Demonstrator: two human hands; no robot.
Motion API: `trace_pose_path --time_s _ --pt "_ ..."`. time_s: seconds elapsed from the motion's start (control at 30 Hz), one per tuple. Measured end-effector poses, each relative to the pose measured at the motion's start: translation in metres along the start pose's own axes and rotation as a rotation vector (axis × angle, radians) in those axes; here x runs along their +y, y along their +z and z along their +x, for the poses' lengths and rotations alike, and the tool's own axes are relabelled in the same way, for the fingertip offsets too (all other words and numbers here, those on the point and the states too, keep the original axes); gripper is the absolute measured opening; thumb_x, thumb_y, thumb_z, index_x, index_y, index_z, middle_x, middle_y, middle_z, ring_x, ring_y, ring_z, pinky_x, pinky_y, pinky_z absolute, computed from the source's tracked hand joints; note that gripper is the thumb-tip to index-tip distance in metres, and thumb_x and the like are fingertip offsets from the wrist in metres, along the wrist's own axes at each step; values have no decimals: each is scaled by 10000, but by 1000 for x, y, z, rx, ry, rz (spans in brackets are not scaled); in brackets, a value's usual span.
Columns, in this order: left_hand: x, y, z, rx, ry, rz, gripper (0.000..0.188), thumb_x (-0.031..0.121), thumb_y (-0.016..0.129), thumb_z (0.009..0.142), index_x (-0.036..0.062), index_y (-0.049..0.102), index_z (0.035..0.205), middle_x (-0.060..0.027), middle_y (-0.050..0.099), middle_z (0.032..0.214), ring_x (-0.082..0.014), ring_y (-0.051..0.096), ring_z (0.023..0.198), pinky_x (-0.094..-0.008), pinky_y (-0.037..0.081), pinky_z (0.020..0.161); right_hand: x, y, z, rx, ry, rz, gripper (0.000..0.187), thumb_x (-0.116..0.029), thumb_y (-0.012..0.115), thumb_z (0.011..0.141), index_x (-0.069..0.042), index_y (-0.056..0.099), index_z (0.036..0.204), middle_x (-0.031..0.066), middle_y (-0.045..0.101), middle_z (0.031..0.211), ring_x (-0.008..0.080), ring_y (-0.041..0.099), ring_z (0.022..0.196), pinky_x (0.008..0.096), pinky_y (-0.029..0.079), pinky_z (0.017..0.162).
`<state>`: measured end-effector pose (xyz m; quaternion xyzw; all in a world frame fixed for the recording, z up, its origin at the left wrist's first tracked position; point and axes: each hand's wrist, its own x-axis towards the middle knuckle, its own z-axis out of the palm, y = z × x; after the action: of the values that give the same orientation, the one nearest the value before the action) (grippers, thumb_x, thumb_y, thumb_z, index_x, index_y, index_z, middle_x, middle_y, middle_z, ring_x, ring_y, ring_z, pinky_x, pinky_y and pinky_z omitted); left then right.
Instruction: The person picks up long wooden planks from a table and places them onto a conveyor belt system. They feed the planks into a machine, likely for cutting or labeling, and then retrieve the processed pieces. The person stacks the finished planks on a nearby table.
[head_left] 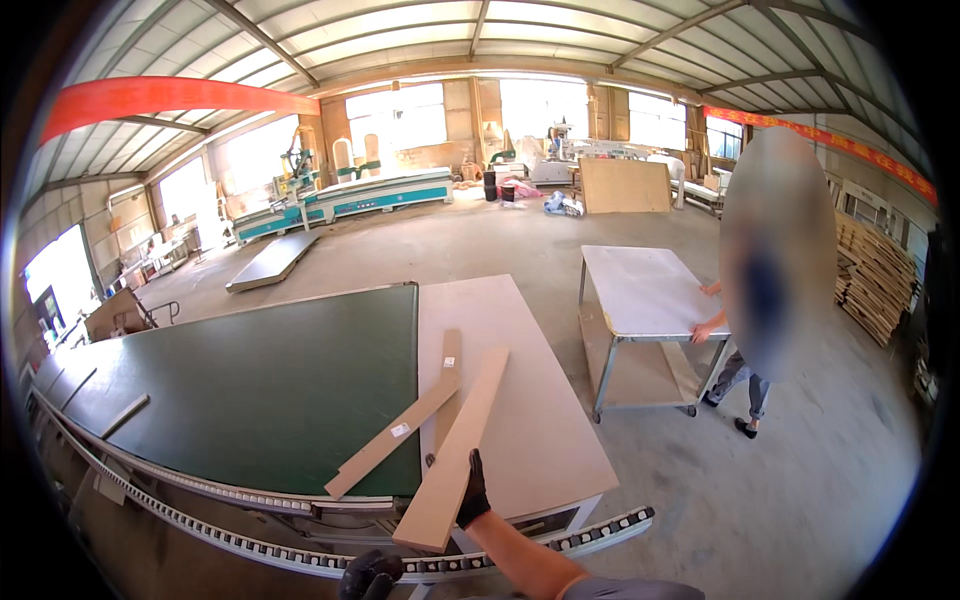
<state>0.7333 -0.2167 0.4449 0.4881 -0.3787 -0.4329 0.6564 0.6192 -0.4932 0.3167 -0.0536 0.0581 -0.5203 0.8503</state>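
The right forearm [530, 556] enters from the lower edge of the frame, bare below a grey sleeve [625, 588], and slants up and left toward the bottom centre. There the right hand [474, 492], in a black glove, has hold of a long plank [455, 455], its thumb pointing up along the right edge and its palm against that side; the other fingers are mostly hidden by the wood. The plank slants from lower left to upper right at the centre of the frame, over a white table [545, 400], its near end jutting past the edge.

The left hand [370, 576], also gloved, sits low at the bottom edge, left of centre, beside the roller rail [290, 560]. Its fingers look bent; whether it holds anything, I cannot tell.

Two labelled boards [385, 447] cross just left of the plank, one reaching over the green belt [270, 390].
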Motion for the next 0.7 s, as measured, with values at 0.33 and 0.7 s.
trace_pose_path --time_s 0.33,0.7 --pt "-85 9 8 -91 -166 -24 472 203 602 1018 39 483 1445 -100 587 1341 -189 620 1123 -337 516 965 -77 -52 -31 142 222 -324 679 -577 682 892 -96 501 1336 185 655 1047 324 665 918 485 563 859" --pt "-133 51 51 -249 -29 -30 437 237 634 988 79 488 1368 -160 577 1322 -252 639 1114 -377 538 940 -233 52 -211 -42 303 -1687 881 -452 724 909 -115 280 1591 92 628 1162 208 645 1042 349 539 893"
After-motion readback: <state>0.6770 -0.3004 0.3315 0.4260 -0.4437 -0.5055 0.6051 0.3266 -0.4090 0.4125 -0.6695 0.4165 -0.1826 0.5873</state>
